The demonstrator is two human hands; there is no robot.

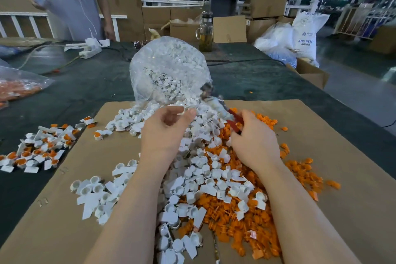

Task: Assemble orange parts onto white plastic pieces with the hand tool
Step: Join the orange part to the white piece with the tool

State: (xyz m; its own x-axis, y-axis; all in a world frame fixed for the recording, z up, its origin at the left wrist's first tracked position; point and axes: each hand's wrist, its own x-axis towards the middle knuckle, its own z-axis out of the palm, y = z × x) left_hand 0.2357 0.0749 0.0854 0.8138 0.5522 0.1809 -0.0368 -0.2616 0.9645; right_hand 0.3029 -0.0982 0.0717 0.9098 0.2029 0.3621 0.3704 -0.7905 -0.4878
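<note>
A dark green table carries a cardboard sheet at six o'clock, assembled pieces at nine, a glass jug at twelve.

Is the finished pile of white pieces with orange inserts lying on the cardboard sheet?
No, the finished pile lies left of the cardboard sheet, almost all of it on the dark table cover.

Left hand pinches with curled fingers; right hand grips.

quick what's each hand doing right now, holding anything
Left hand: pinches a white plastic piece between thumb and fingertips.
Right hand: grip curled round the red-handled hand tool.
</note>
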